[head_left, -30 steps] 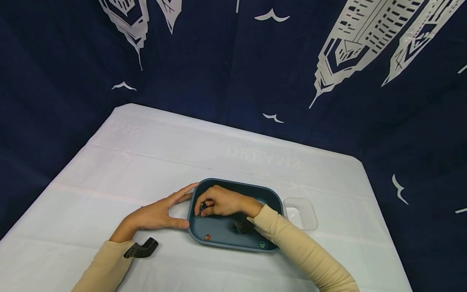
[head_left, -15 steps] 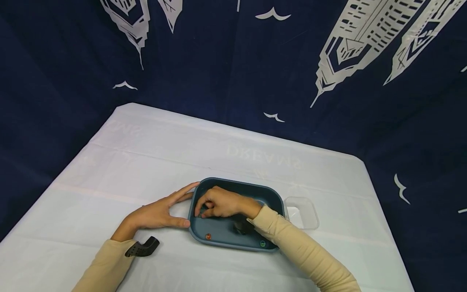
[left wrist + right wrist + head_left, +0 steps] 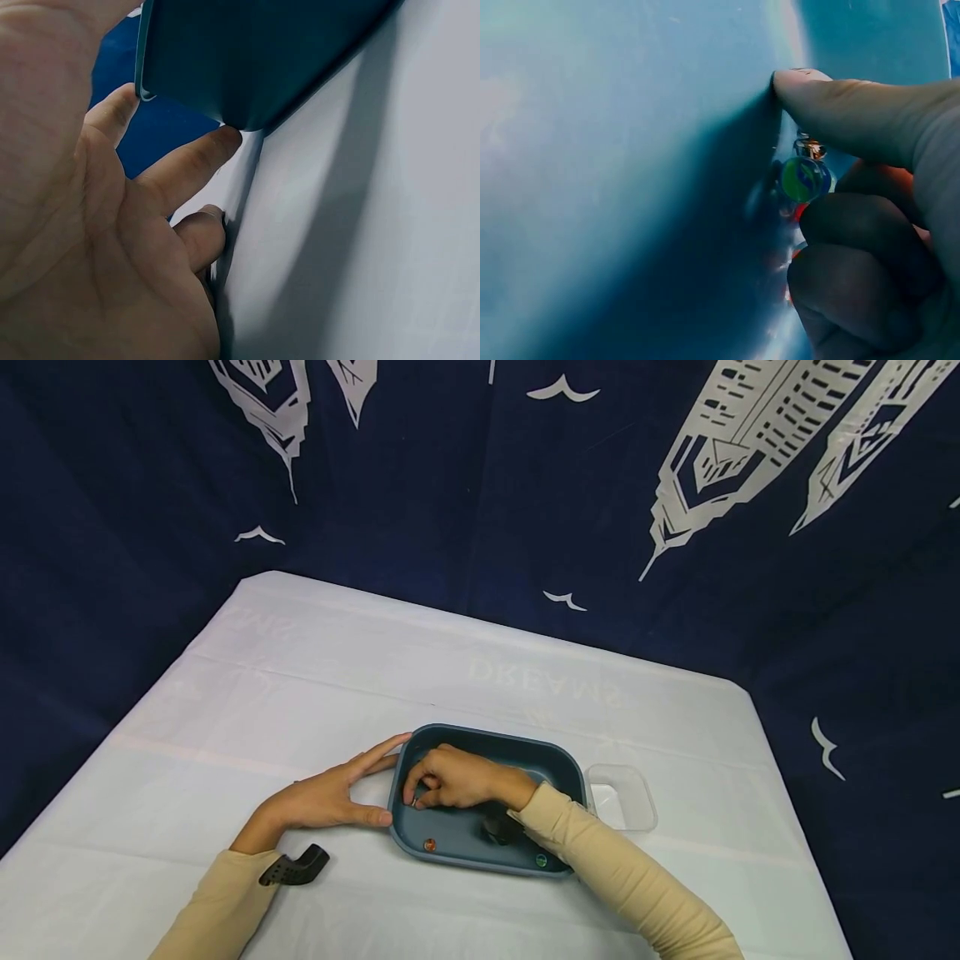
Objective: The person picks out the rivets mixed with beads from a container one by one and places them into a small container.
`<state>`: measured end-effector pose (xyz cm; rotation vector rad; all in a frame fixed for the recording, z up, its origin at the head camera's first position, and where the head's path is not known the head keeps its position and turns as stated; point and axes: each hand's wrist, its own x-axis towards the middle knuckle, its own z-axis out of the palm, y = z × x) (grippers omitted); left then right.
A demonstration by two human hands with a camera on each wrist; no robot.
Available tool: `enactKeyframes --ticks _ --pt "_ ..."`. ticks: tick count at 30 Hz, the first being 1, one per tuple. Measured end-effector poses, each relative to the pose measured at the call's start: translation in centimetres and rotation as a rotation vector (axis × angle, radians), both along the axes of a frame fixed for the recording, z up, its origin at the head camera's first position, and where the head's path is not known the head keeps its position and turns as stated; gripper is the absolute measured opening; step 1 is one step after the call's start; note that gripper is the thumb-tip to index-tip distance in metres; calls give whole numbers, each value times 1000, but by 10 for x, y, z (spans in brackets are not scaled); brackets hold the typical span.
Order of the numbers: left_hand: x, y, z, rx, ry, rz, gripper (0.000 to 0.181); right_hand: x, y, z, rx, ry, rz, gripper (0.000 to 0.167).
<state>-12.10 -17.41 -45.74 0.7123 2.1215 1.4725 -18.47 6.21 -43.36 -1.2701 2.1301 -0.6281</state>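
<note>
My left hand (image 3: pixel 322 797) spreads its straight fingers and thumb along the left end of a blue-grey tray (image 3: pixel 487 865). Its fingertips touch the tray's outer wall, seen in the left wrist view. Inside the tray's left end, my right hand (image 3: pixel 457 777) reaches down with curled fingers and its thumb low near the floor. Glass marbles sit between thumb and fingers: a green-and-blue marble (image 3: pixel 802 180) and an orange one (image 3: pixel 810 148), with red bits partly hidden behind the fingers. Apart from the hand lie an orange marble (image 3: pixel 430 844) and a green marble (image 3: pixel 542 860).
A clear square plastic box (image 3: pixel 630 797) stands just right of the tray. A white cloth (image 3: pixel 352 685) covers the table. Behind it hangs a dark blue curtain (image 3: pixel 420 510) with white prints. A black wrist mount (image 3: pixel 296 866) sits on my left sleeve.
My right fingertips have drawn slightly towards the thumb. A dark marble visible between them one second ago no longer shows in the head view. The left hand keeps its place.
</note>
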Motion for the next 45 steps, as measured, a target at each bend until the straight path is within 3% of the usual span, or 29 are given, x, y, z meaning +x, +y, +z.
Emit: enactKeyframes --ticks 24,45 --pt "-1 0 -2 1 12 -6 102 -1 1 2 2 40 9 8" --pt "0 0 0 -16 9 5 102 -5 11 25 -48 53 -23 10"
